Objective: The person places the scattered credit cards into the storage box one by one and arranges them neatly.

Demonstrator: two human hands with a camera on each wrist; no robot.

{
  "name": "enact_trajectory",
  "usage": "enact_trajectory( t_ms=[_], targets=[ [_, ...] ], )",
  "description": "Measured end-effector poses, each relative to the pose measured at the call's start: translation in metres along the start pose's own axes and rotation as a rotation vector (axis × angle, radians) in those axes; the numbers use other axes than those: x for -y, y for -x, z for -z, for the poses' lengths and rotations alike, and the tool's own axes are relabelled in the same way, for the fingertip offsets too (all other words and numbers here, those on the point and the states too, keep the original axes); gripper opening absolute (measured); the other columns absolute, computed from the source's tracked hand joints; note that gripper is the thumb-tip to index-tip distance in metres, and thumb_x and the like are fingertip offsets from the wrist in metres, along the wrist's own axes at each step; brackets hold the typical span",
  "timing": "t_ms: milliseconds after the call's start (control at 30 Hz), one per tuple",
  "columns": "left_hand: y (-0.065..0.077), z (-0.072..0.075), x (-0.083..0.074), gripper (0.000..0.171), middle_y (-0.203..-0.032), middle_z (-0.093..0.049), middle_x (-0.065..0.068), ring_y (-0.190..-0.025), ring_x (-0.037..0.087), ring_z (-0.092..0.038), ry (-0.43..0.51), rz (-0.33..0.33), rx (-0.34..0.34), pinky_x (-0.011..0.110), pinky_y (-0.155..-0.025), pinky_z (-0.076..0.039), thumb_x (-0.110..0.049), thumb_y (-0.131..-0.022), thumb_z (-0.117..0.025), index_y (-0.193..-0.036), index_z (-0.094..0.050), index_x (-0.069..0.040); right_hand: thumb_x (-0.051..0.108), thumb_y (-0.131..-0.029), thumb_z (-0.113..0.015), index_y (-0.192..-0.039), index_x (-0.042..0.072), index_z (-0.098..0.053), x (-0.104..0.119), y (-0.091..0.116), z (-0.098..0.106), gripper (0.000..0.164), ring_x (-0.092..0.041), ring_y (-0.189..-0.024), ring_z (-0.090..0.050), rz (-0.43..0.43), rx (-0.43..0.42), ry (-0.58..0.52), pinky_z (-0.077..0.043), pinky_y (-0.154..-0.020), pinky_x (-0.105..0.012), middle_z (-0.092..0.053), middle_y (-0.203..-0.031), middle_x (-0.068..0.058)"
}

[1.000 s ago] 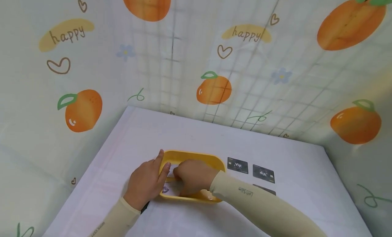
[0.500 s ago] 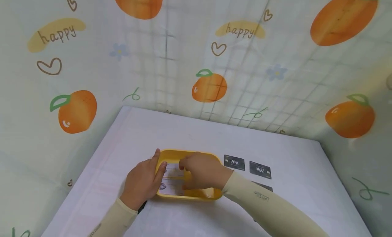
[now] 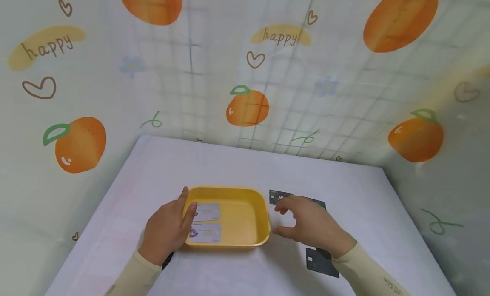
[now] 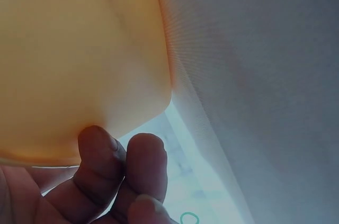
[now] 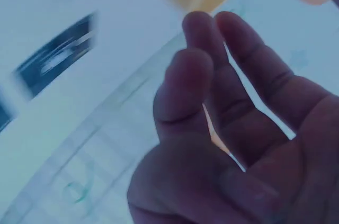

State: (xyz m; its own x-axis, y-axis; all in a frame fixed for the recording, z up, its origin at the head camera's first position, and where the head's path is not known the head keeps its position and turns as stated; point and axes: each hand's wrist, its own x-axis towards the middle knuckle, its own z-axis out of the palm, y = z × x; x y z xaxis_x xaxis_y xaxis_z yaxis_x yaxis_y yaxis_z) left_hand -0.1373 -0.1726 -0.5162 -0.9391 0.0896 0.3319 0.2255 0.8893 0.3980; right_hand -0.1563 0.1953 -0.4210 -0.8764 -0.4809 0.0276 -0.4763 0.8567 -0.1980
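Observation:
A yellow tray (image 3: 245, 215) sits on the table, with two pale cards lying in its left half, an upper card (image 3: 209, 212) and a lower card (image 3: 208, 233). My left hand (image 3: 164, 228) holds the tray's left end, thumb over the rim and fingers along the outside. In the left wrist view, curled fingertips (image 4: 95, 150) meet the yellow wall. To the right of the tray, my right hand (image 3: 311, 223) hangs over black VIP cards, thumb and index finger apart with nothing between them. It partly covers a black card (image 3: 277, 196) and others behind it.
A further black card (image 3: 321, 264) lies near my right wrist. Part of a dark object (image 3: 167, 260) shows under my left wrist. Patterned cloth walls (image 3: 245, 66) enclose the white table (image 3: 214, 160) at the back and sides.
My right hand has left the tray's inside and moved right over the black cards, uncovering both pale cards. My left hand keeps its hold on the tray's left end. The head view has shifted slightly.

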Motion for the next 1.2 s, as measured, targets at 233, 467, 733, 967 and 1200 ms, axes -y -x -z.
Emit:
enact_trajectory(
  t_ms=[233, 467, 733, 967, 1200],
  targets=[
    [0.001, 0.009, 0.008, 0.068, -0.091, -0.067, 0.006, -0.085, 0.025, -0.066, -0.01, 0.033, 0.017, 0.041, -0.061, -0.052, -0.058, -0.104, -0.028, -0.154, -0.039, -0.012, 0.048, -0.07, -0.089, -0.107, 0.025, -0.07, -0.053, -0.004, -0.019, 0.047, -0.014, -0.089, -0.06, -0.169, 0.049, -0.095, -0.053, -0.079, -0.037, -0.066, -0.098, 0.011],
    [0.002, 0.006, 0.009, 0.066, -0.09, -0.067, 0.004, -0.085, 0.023, -0.065, 0.021, 0.053, 0.015, 0.04, -0.059, -0.051, -0.056, -0.104, -0.033, -0.153, -0.039, -0.012, 0.045, -0.071, -0.089, -0.114, 0.02, -0.069, -0.1, -0.032, -0.04, 0.053, -0.019, -0.096, -0.06, -0.245, 0.043, -0.079, -0.051, -0.088, -0.045, -0.066, -0.102, 0.003],
    [0.004, 0.0, 0.002, 0.067, -0.097, -0.068, 0.007, -0.085, 0.022, -0.064, 0.02, 0.064, 0.029, 0.041, -0.063, -0.052, -0.057, -0.104, -0.031, -0.155, -0.037, -0.014, 0.048, -0.071, -0.088, -0.12, 0.021, -0.069, -0.113, -0.048, -0.045, 0.059, -0.023, -0.102, -0.057, -0.247, 0.065, -0.084, -0.049, -0.093, -0.048, -0.063, -0.108, 0.002],
    [0.004, 0.0, -0.005, 0.067, -0.094, -0.067, 0.004, -0.084, 0.021, -0.063, 0.007, 0.051, 0.041, 0.042, -0.067, -0.052, -0.058, -0.104, -0.029, -0.155, -0.035, -0.015, 0.045, -0.068, -0.091, -0.113, 0.022, -0.072, -0.121, -0.05, -0.051, 0.055, -0.021, -0.099, -0.057, -0.255, 0.102, -0.093, -0.049, -0.092, -0.046, -0.063, -0.107, 0.004],
    [0.005, 0.003, -0.009, 0.066, -0.097, -0.068, 0.006, -0.082, 0.02, -0.062, -0.004, 0.039, 0.035, 0.041, -0.065, -0.052, -0.056, -0.104, -0.031, -0.155, -0.037, -0.014, 0.04, -0.067, -0.093, -0.109, 0.022, -0.072, -0.121, -0.051, -0.049, 0.05, -0.021, -0.096, -0.057, -0.277, 0.133, -0.13, -0.05, -0.091, -0.046, -0.064, -0.104, 0.005]
  ],
)
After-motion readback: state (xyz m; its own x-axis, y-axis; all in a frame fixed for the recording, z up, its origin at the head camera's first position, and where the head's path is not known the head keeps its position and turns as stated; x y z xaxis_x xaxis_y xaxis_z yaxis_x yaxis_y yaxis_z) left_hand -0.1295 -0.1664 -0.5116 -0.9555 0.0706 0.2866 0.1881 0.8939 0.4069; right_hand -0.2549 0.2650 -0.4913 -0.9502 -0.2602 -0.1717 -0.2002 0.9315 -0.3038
